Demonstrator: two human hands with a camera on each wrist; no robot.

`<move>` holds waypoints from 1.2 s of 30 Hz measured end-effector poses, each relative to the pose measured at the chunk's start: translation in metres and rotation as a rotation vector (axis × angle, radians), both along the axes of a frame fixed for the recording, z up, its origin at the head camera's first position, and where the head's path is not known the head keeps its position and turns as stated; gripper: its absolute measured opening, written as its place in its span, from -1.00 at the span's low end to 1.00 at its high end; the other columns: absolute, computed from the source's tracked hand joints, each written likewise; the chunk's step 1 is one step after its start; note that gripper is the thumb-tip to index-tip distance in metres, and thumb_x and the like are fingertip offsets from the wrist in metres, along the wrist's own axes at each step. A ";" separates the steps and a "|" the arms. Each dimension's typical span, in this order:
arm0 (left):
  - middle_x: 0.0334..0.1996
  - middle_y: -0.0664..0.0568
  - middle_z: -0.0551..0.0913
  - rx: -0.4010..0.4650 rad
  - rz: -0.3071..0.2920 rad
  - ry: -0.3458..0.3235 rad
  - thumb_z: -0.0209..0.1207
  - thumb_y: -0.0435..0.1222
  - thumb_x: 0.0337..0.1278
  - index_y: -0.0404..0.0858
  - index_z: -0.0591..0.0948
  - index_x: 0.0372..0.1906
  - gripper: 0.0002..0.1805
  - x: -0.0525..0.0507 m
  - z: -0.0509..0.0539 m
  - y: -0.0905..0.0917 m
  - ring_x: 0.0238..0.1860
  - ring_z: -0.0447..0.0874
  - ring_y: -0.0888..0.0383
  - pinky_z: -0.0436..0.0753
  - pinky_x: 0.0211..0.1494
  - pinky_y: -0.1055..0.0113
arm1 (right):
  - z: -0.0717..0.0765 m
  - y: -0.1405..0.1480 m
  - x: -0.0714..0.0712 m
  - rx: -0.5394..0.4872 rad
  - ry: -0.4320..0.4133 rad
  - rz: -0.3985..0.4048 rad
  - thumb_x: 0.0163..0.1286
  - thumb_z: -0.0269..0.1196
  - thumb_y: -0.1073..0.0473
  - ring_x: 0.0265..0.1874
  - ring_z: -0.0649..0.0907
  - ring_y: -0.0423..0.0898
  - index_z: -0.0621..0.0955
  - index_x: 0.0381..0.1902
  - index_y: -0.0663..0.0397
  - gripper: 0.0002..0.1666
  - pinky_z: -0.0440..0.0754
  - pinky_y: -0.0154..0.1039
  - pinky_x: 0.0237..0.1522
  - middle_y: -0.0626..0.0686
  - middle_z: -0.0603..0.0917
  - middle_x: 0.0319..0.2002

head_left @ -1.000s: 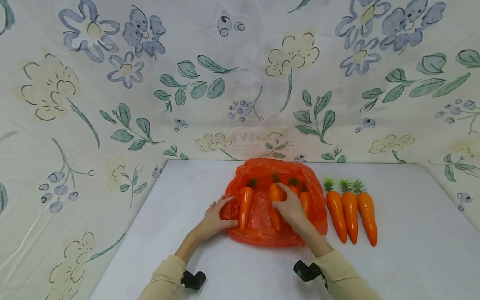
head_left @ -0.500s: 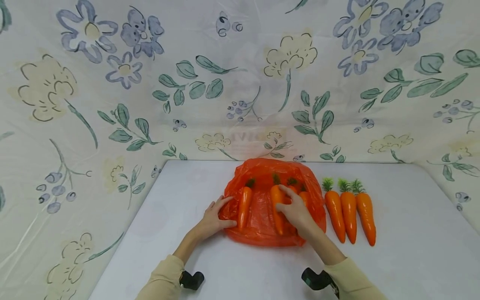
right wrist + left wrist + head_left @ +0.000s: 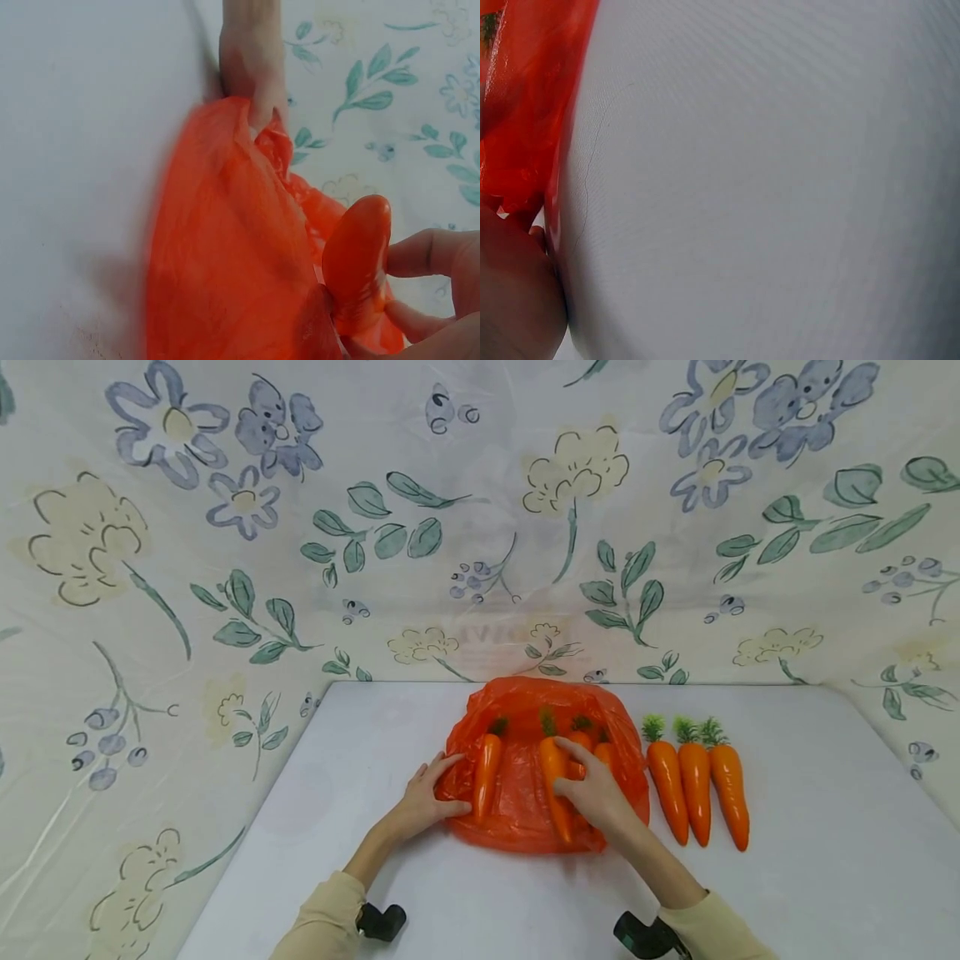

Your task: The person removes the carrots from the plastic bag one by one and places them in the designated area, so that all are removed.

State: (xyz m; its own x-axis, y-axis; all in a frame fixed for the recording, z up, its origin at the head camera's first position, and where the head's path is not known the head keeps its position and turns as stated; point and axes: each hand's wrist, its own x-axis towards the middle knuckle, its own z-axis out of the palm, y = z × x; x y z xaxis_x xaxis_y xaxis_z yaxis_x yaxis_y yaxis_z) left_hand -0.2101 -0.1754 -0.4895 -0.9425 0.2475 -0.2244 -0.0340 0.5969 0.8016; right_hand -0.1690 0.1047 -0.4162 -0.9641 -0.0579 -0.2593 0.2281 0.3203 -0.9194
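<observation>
An orange plastic bag [image 3: 517, 837] lies with its mouth towards me. My right hand [image 3: 597, 789] pinches a carrot [image 3: 553, 777] between thumb and fingers at the bag's mouth; its leafy top points to the back. In the right wrist view the held carrot [image 3: 358, 259] shows its tapered end, and the fingers [image 3: 429, 253] lie against its side. My left hand [image 3: 422, 797] holds the bag's left edge, thumb apart from the fingers. Another carrot [image 3: 487, 777] lies inside, near that hand. More carrots [image 3: 603, 755] are partly hidden behind my right hand.
Three carrots [image 3: 694, 793] lie side by side on the white table [image 3: 817, 827], right of the bag, leafy tops to the back. A flower-patterned sheet [image 3: 480, 527] hangs behind the table and down its left side.
The right hand has drawn the pinched carrot a little towards me, its tip coming nearer the bag's front edge. The right forearm has shifted right. The left hand stays on the bag.
</observation>
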 end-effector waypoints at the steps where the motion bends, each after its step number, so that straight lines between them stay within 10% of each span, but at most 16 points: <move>1: 0.60 -0.11 -0.14 0.002 0.001 0.000 0.36 -0.05 0.00 0.11 0.24 0.49 -0.11 0.000 0.000 0.000 0.55 -0.41 -0.27 0.07 0.36 -0.48 | 0.000 0.000 0.001 0.010 0.004 0.007 0.27 0.18 0.25 0.09 0.44 0.13 0.31 0.48 -0.19 -0.20 0.59 -0.07 0.00 0.17 0.41 0.27; 21: 0.60 -0.11 -0.12 0.009 -0.001 0.014 0.37 -0.07 0.00 0.09 0.25 0.48 -0.12 0.001 0.000 0.000 0.54 -0.38 -0.29 0.11 0.35 -0.48 | 0.006 0.013 0.010 -0.022 0.064 0.203 0.20 0.22 0.30 -0.12 0.53 0.02 0.47 0.36 -0.17 -0.28 0.64 -0.20 -0.17 0.13 0.57 0.05; 36: 0.60 -0.11 -0.14 0.016 -0.008 0.018 0.36 -0.07 -0.01 0.08 0.25 0.48 -0.11 0.004 0.002 -0.001 0.54 -0.38 -0.30 0.15 0.34 -0.46 | 0.010 0.042 0.009 -0.102 0.176 0.240 0.28 0.16 0.34 -0.07 0.49 0.09 0.38 0.44 -0.12 -0.25 0.63 -0.20 -0.12 0.15 0.44 0.25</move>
State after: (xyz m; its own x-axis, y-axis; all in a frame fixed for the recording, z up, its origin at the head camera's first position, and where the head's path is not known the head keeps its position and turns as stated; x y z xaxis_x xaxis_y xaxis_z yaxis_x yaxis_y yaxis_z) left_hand -0.2063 -0.1760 -0.4879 -0.9444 0.2582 -0.2034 -0.0150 0.5842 0.8115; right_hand -0.1603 0.1469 -0.4058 -0.9494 -0.3060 -0.0711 -0.0081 0.2501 -0.9682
